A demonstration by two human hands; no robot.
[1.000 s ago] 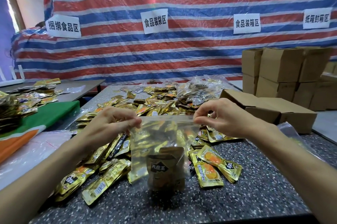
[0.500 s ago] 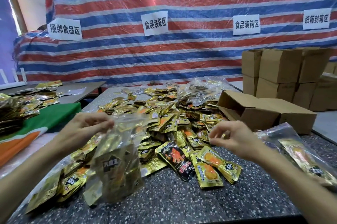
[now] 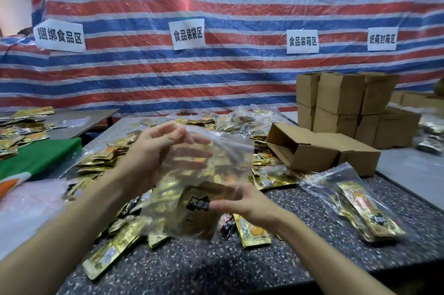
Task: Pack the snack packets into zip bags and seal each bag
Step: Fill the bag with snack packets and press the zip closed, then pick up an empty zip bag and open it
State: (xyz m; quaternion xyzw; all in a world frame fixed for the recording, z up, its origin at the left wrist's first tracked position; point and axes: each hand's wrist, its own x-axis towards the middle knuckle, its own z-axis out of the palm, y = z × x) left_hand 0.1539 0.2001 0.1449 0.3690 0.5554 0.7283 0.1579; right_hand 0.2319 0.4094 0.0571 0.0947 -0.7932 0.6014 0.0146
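Note:
A clear zip bag (image 3: 199, 174) holding a few gold and brown snack packets hangs tilted above the speckled table (image 3: 216, 268). My left hand (image 3: 149, 153) pinches the bag's upper edge. My right hand (image 3: 252, 205) grips its lower part, thumb on the front over a brown packet. A heap of loose gold snack packets (image 3: 108, 160) covers the table behind and under the bag. One orange-printed packet (image 3: 252, 233) lies just below my right wrist. A second filled zip bag (image 3: 355, 205) lies flat at the right.
An open cardboard box (image 3: 312, 150) lies on its side at the right, with stacked boxes (image 3: 343, 97) behind it. A green cloth (image 3: 36, 157) and clear plastic (image 3: 28, 203) lie at the left. More packets sit on a far left table (image 3: 79, 124).
The bag swung out to the left in my left hand alone, then came back to the middle and higher. My right hand let go of the top edge and now grips the lower part.

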